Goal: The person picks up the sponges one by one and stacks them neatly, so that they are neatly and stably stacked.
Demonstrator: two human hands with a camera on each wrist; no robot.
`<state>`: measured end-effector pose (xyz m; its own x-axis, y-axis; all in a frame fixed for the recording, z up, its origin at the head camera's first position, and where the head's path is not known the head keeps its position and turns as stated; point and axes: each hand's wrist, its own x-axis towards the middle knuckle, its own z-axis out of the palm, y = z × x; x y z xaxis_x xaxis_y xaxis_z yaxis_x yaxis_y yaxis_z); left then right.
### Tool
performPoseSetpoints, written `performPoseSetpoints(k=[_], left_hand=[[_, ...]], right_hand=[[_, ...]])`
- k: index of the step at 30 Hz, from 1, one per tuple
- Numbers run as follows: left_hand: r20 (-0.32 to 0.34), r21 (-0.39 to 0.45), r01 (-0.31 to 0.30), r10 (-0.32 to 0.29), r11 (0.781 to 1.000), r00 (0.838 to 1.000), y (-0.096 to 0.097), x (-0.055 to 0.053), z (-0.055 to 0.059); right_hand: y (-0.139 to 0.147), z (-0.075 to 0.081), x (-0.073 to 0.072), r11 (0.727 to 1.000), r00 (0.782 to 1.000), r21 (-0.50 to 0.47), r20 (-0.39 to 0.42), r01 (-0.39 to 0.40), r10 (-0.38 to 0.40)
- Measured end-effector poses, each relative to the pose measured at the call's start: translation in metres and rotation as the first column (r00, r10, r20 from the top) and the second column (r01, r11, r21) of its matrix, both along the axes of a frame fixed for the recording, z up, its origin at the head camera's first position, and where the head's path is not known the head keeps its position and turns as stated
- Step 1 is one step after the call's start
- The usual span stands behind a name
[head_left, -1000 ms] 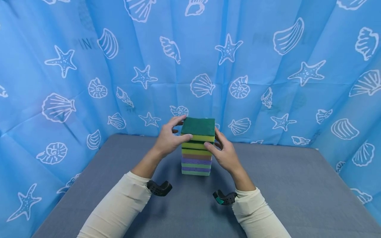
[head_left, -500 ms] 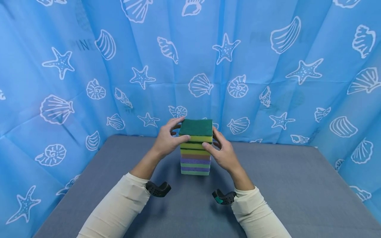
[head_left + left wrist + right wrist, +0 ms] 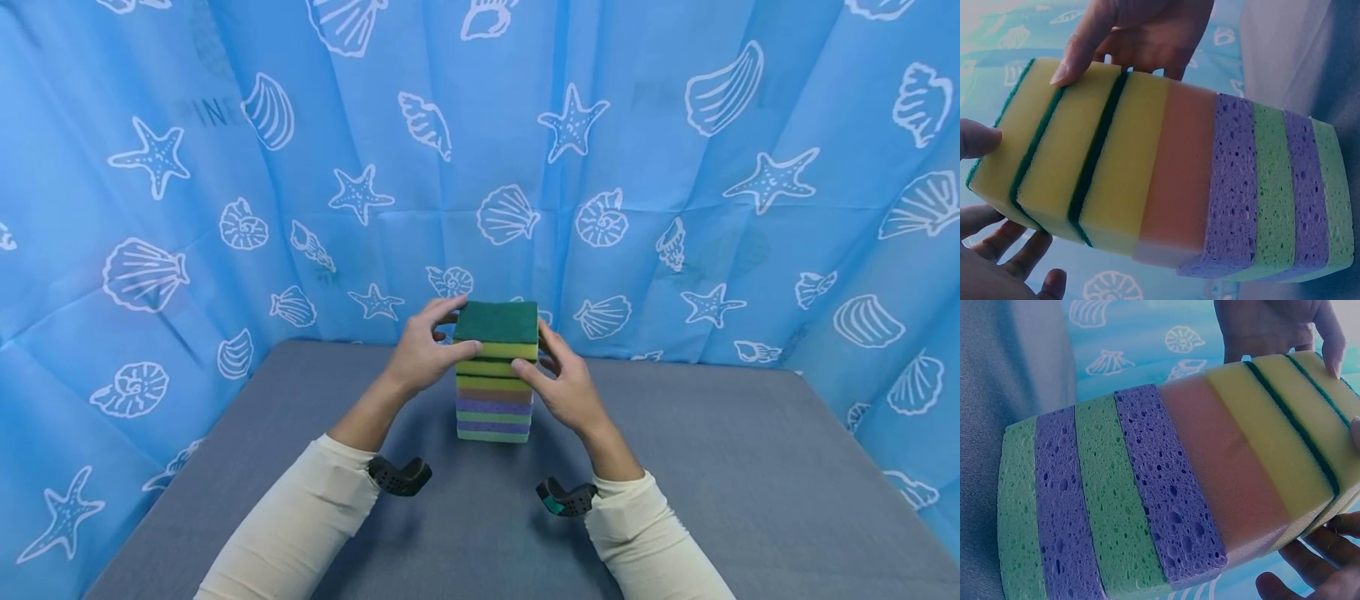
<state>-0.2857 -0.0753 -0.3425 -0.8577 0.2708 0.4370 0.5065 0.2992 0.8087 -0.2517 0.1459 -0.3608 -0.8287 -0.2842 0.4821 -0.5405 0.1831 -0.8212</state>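
A stack of sponges stands upright on the grey table (image 3: 675,467). From the bottom up come pale green (image 3: 1334,194) and purple (image 3: 1063,500) porous sponges in alternation, a salmon-pink layer (image 3: 1179,175), then yellow sponges with dark green scouring faces. My left hand (image 3: 422,354) grips the top yellow sponge (image 3: 497,322) at its left side, thumb on the front, fingers along the side and back. On the right, my right hand (image 3: 562,385) holds the upper stack, its thumb at the seam between the top sponge and the second yellow sponge (image 3: 1069,162). Its other fingers lie along the right side.
A blue curtain (image 3: 465,150) with white shells and starfish hangs behind and at both sides of the table. Black straps (image 3: 401,477) with brackets sit on both wrists, below the pale sleeves (image 3: 300,517).
Both hands keep their hold at the top of the stack, and the sponges stay in place. Only a slight shift of the head view shows.
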Motion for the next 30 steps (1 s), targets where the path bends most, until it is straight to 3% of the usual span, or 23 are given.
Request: performPoseSetpoints(k=[8,12,15,21,30], left_hand=[[0.022,0.021,0.007,-0.007,1.000,1.000,0.002,-0.003,-0.002],[0.022,0.018,0.017,-0.018,1.000,1.000,0.005,-0.005,-0.006],[0.015,0.004,0.020,-0.020,1.000,1.000,0.006,-0.005,-0.008],[0.025,0.000,0.024,-0.024,1.000,0.999,0.009,-0.005,-0.004],[0.049,-0.012,0.014,-0.014,1.000,0.999,0.012,-0.009,-0.007]], right_hand=[[0.003,-0.003,-0.005,1.000,1.000,0.006,0.006,0.005,-0.005],[0.008,-0.023,-0.017,1.000,1.000,-0.001,-0.017,0.014,-0.014],[0.011,-0.027,-0.020,1.000,1.000,0.007,-0.013,0.020,-0.020],[0.019,-0.031,-0.027,0.998,0.999,0.049,-0.010,0.038,-0.037],[0.033,-0.024,-0.023,0.997,0.998,0.054,0.021,0.062,-0.063]])
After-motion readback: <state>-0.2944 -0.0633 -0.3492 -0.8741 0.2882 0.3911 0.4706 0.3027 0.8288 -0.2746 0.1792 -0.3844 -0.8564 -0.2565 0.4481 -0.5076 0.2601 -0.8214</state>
